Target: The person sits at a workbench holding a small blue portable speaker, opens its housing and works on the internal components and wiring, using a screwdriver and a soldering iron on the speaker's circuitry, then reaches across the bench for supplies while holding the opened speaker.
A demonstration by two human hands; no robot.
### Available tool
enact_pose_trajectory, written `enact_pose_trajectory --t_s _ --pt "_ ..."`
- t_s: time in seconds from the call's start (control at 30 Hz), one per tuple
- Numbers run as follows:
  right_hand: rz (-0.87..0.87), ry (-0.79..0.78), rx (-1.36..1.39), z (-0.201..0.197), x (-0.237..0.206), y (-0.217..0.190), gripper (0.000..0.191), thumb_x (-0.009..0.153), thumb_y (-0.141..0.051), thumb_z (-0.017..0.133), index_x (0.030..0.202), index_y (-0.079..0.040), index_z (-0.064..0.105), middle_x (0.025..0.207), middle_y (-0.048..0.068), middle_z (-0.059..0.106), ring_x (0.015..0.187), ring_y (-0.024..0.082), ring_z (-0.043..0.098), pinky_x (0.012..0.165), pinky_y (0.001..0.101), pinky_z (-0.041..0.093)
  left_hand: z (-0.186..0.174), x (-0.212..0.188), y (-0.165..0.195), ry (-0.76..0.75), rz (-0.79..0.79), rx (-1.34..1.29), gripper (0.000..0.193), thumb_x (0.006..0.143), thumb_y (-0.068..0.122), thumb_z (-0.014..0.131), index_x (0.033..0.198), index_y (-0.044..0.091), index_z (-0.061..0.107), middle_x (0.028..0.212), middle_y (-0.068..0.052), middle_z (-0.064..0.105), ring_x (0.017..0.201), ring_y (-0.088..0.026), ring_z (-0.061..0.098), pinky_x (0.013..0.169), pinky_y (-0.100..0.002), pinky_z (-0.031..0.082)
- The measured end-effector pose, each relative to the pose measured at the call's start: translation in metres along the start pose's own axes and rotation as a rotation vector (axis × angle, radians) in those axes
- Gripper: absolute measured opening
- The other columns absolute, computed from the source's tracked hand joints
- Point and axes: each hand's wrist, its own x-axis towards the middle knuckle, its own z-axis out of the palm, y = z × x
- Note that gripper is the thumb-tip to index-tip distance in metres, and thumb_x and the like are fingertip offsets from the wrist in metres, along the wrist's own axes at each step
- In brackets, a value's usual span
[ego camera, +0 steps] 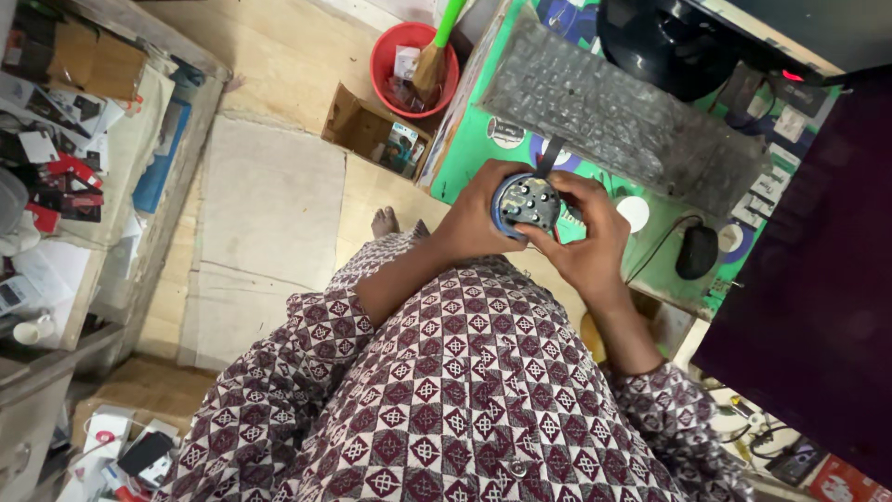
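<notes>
You've got the round blue-rimmed device with a grey face full of small holes and studs (526,203) up in both hands, off the green desk mat (462,149), just in front of the plastic-wrapped keyboard (613,112) that sits at 1 o'clock from it. A dark strap or cable runs off its top edge toward the keyboard; can't tell which.

Progress, as a judgement: still early handling. The face looks exposed, with nothing visibly taken off and no tool in either hand or right beside them. Whatever is to be opened or fitted looks undone.

Left hand (474,218): cupped around the device's rim from 9 o'clock, fingers wrapped behind it, closed firmly on the body. It carries the weight.

Right hand (585,237): comes in from 4 o'clock, wrist bent, palm toward you. Its fingertips (548,232) pinch the lower right edge of the face, a narrow grip holding the device too.

Both forearms come out of patterned maroon-and-white sleeves (418,372), elbows low.

Black computer mouse (697,251) lies at 3 o'clock, well apart. Red plastic bucket with a green-handled brush (413,65) stands on the floor at 11 o'clock.
</notes>
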Motion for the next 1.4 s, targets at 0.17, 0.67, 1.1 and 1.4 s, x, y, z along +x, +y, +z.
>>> enact_pose_trajectory --t_s 0.17,0.67,1.1,1.4 --pt "0.160 0.051 0.321 0.010 -0.013 0.008 0.064 0.081 -0.005 0.092 0.133 0.003 0.057 0.129 0.011 0.061 0.123 0.021 0.064 0.112 0.0375 0.054 -0.001 -0.003 0.001 0.001 -0.020 0.002 0.084 0.062 0.015 0.090 0.137 0.006 0.052 0.129 -0.015 0.058 0.124 -0.033 0.063 0.107 -0.041 0.051" --pt "0.055 -0.156 0.023 -0.016 0.014 0.004 0.053 0.068 -0.014 0.099 0.112 0.000 0.072 0.119 0.014 0.073 0.116 0.025 0.071 0.102 0.0361 0.057 -0.007 -0.001 0.002 -0.020 0.039 0.056 0.083 0.062 0.018 0.093 0.135 0.006 0.053 0.128 -0.015 0.059 0.122 -0.035 0.062 0.104 -0.042 0.051" --pt "0.349 0.001 0.473 0.008 -0.016 0.007 0.063 0.086 -0.009 0.085 0.138 0.000 0.052 0.139 0.012 0.059 0.130 0.021 0.059 0.112 0.0371 0.050 -0.004 -0.012 -0.002 -0.040 -0.133 -0.093 0.085 0.071 0.021 0.092 0.143 0.005 0.049 0.136 -0.015 0.060 0.129 -0.030 0.064 0.110 -0.039 0.052" --pt "0.402 0.022 0.790 0.015 -0.020 -0.008 0.069 0.093 -0.032 0.076 0.148 0.002 0.051 0.148 0.020 0.055 0.139 0.026 0.054 0.127 0.0422 0.039 -0.031 0.001 0.055 0.028 0.196 0.048 0.084 0.070 0.018 0.096 0.140 0.008 0.050 0.136 -0.015 0.059 0.132 -0.038 0.058 0.116 -0.047 0.047"
